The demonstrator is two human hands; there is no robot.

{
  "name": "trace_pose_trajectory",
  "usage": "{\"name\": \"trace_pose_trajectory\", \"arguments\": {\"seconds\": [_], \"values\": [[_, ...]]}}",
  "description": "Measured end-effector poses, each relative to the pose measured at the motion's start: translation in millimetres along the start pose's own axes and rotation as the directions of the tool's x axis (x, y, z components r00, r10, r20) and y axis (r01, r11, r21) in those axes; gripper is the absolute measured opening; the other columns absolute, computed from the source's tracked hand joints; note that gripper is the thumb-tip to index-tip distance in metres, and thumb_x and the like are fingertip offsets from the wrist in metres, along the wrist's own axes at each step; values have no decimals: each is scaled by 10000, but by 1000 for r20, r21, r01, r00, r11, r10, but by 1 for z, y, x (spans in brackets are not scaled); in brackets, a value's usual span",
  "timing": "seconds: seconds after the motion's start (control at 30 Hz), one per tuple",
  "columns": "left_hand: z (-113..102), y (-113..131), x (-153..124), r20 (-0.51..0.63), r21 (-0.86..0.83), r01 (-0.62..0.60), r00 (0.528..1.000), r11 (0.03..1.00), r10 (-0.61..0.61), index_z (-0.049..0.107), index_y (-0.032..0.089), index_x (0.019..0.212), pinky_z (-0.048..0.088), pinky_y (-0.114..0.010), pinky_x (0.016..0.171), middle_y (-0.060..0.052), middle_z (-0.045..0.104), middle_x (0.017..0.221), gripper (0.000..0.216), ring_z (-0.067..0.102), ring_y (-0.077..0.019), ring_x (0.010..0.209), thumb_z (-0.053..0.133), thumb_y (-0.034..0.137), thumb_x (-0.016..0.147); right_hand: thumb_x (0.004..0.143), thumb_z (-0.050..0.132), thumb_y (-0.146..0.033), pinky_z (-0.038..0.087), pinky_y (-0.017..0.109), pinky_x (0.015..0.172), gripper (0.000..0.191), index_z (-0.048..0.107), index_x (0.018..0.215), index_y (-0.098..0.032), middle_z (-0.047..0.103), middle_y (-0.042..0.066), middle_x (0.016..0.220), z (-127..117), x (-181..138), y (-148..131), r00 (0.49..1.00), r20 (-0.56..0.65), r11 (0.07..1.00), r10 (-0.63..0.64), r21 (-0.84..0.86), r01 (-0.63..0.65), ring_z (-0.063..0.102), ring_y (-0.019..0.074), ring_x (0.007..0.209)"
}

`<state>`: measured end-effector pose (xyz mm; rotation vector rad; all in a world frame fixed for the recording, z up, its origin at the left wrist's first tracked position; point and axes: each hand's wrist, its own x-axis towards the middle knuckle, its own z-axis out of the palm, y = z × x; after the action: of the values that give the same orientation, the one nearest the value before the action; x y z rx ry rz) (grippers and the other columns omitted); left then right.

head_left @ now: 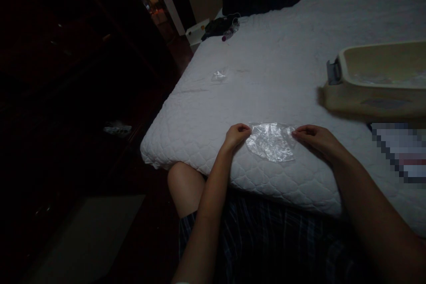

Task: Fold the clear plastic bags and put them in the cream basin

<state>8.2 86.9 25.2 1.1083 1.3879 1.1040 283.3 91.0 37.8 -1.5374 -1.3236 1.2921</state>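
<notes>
A clear plastic bag (272, 142) lies flat on the white quilted mattress (266, 66) near its front edge. My left hand (237, 135) pinches the bag's upper left corner with its fingers curled. On the other side, my right hand (312, 137) grips the upper right corner, fingers closed. Both hands rest on the mattress with the bag stretched between them.
A beige plastic tub (376, 82) with a grey handle sits on the mattress at the right. A small crumpled piece of clear plastic (218, 76) lies farther back. Dark items and a bottle (229, 32) lie at the far corner. The floor to the left is dark.
</notes>
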Motion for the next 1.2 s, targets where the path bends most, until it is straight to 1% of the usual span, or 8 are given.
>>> {"name": "trace_pose_trajectory", "arguments": {"seconds": [0.13,0.3,0.4,0.5,0.63,0.83,1.0,1.2], "values": [[0,6,-5,33,-69,18,999,997,-16,663,114,739,399,-242,654,-15,634,700,130,551,-91,630,717,159,630,490,844,-461,422,225,512,464,644,792,-172,639,28,720,1,-1,-1,999,17,995,31,97,-33,557,123,619],[-1,8,-8,57,-132,57,997,990,-50,666,109,760,395,-237,655,-9,631,698,168,546,-82,624,728,141,607,481,856,-428,444,222,567,502,661,869,-176,662,31,793,1,0,1,998,41,991,55,123,-60,579,120,672],[-2,6,-7,62,-135,39,998,990,-31,665,108,752,397,-238,660,-10,629,698,166,547,-85,634,731,151,606,500,839,-465,436,234,565,477,661,830,-171,650,29,747,1,0,2,999,43,998,9,69,-12,567,125,657],[-3,4,-6,47,-100,4,999,995,1,666,114,736,403,-241,670,-13,633,706,142,551,-92,655,729,158,617,495,824,-507,440,257,576,472,660,775,-165,634,29,692,3,-2,-1,999,6,999,-40,8,40,554,135,639],[-3,2,-7,44,-78,-20,999,997,24,676,124,754,414,-247,692,-16,642,723,135,558,-96,673,727,159,634,504,803,-531,451,287,611,464,668,762,-169,648,40,708,5,-5,-4,995,-32,994,-100,-41,98,561,154,656],[-3,1,-10,37,-90,-38,998,995,41,693,132,808,434,-264,735,-36,666,779,164,572,-107,704,729,182,655,546,783,-507,483,323,674,447,698,839,-180,684,59,793,6,-6,-1,994,-53,993,-98,-74,94,600,182,721],[-2,-2,-11,25,-76,-55,998,996,57,697,132,825,442,-266,737,-43,675,790,187,584,-118,728,738,206,659,581,767,-534,490,313,700,444,700,864,-198,697,56,871,5,-3,8,997,-28,997,-78,5,78,609,176,761],[-2,-1,-11,26,-98,-79,996,992,82,688,137,791,435,-255,715,-26,658,757,163,568,-106,700,733,212,654,591,759,-515,475,359,762,453,699,895,-184,698,69,879,4,-5,7,993,-19,989,-117,-94,114,605,187,766]]}}
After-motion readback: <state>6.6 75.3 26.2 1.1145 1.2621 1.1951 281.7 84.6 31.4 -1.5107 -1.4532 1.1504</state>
